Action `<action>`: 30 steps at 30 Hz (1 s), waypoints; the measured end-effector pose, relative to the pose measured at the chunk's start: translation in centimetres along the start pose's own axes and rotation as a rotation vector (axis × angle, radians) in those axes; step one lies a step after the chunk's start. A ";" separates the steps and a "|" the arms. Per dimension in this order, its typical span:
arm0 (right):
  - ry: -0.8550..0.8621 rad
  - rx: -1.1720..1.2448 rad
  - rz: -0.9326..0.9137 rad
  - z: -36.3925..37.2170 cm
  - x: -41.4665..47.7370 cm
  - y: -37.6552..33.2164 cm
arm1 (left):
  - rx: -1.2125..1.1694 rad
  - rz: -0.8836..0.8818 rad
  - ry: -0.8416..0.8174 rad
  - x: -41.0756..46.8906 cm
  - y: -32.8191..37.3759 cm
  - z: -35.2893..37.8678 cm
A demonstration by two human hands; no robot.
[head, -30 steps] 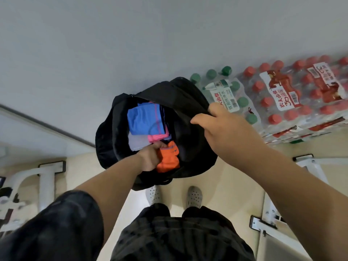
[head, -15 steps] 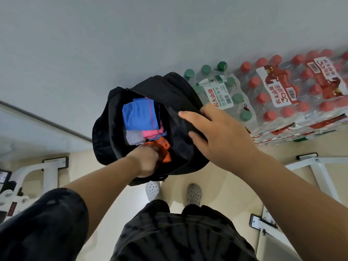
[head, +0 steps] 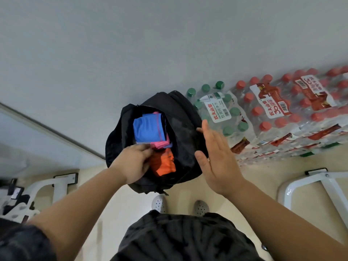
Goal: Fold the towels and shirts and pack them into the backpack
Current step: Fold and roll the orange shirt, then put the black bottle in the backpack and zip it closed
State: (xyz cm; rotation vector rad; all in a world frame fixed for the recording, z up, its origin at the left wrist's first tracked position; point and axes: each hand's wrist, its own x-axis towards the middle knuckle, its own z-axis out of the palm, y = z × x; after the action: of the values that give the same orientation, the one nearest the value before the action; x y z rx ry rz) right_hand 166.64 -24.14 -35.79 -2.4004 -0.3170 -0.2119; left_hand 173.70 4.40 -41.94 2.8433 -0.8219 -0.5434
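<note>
Backpack stands open against the wall, right beside the bottled water packs. It's soft black fabric, so I'd guess it sags and is best held by the rim of the opening. Inside there's a blue folded piece at the back, a pink one below it, and an orange one nearest. Left hand is in there with fingers curled at the orange one, can't tell if it's gripping. Right hand is flat open, holding nothing, by the bag's right side.

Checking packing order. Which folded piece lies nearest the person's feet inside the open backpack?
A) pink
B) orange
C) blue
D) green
B: the orange piece sits at the near end of the backpack, beside the left hand; the pink piece and blue piece lie beyond it.
</note>
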 end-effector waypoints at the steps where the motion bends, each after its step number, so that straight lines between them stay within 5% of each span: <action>1: 0.025 0.049 0.018 0.4 -0.7 0.1 | -0.025 0.000 0.099 -0.7 0.1 -1.1; 5: 0.041 0.097 0.072 1.3 -2.3 0.4 | -0.147 0.034 0.446 -1.1 2.4 -6.4; 9: -0.023 0.151 0.150 1.5 -3.2 0.2 | -0.228 0.117 0.555 0.8 5.5 -11.4; 12: -0.030 0.159 0.214 1.9 -3.6 -0.3 | -0.229 0.189 0.486 3.6 5.6 -13.8; 19: 0.131 0.149 0.376 4.9 -3.8 -2.7 | -0.093 0.184 0.029 9.0 -0.3 -15.4; 26: 0.442 0.364 0.691 8.4 -3.8 -4.4 | -0.310 0.358 -0.006 11.6 -2.5 -14.3; 30: 0.447 0.245 0.839 9.3 -4.6 -4.5 | -0.351 0.353 0.008 12.4 -3.4 -13.7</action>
State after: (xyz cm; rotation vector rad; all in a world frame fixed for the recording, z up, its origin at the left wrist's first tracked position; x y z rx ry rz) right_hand 161.61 -15.48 -40.95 -1.9736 0.8077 -0.2839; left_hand 190.30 0.97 -33.81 2.3162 -1.0762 -0.5601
